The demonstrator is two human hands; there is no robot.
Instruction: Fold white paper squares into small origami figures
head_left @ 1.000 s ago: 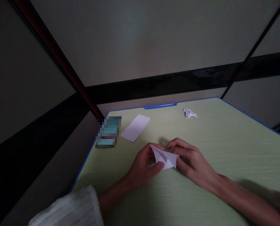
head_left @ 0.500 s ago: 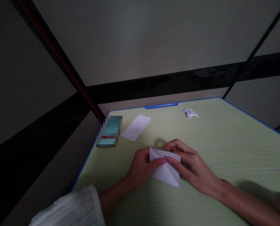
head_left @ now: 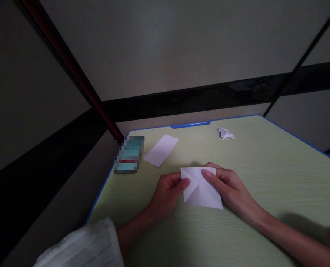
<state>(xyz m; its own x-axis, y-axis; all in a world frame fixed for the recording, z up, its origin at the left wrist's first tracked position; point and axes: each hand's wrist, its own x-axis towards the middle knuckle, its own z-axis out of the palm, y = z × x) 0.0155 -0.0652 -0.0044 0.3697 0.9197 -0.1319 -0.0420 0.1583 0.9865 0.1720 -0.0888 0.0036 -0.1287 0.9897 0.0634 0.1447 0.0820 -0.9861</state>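
Between my hands is a small, squarish piece of white paper with diagonal creases that meet near its middle. My left hand pinches its left edge, the thumb on the face toward me and the fingers behind. On the right, my right hand grips the upper right part, its thumb pressed flat on the paper and its fingers mostly hidden behind. The paper is held just above the table, tilted toward me.
A white paper strip lies on the pale table beyond my left hand. Left of it is a pixelated, phone-like rectangle. A folded white paper frog sits toward the back right. Dark panelled walls border the table.
The paper has flattened out and turned, so its creased face shows more fully. My right thumb has shifted up and right, and my left thumb has moved toward the left edge.
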